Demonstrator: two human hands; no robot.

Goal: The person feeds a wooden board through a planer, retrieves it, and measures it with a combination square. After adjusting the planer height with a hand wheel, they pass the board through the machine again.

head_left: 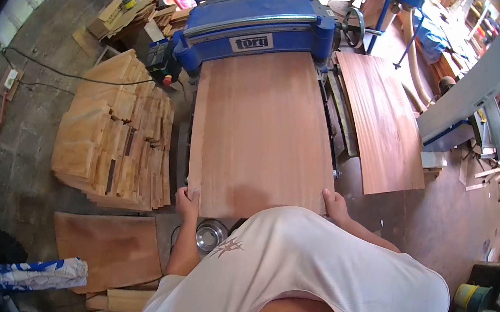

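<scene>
A wide, flat wooden panel [259, 132] lies on the bed of a blue thickness planer [251, 22], its far end under the machine's front. My left hand [188, 201] grips the panel's near left corner, thumb on top and fingers at the edge. At the near right corner my right hand [334, 205] holds the other edge, thumb up against the side. The undersides of both grips are hidden by the panel. My body in a white shirt is close to the panel's near edge.
A tall stack of boards [115, 133] stands left of the planer. Another wood panel [385, 126] leans on the right. A brown sheet [110, 248] lies low at the left. A cable [85, 78] runs to the red-button switch box. A metal bowl [210, 236] sits beneath the panel's near edge.
</scene>
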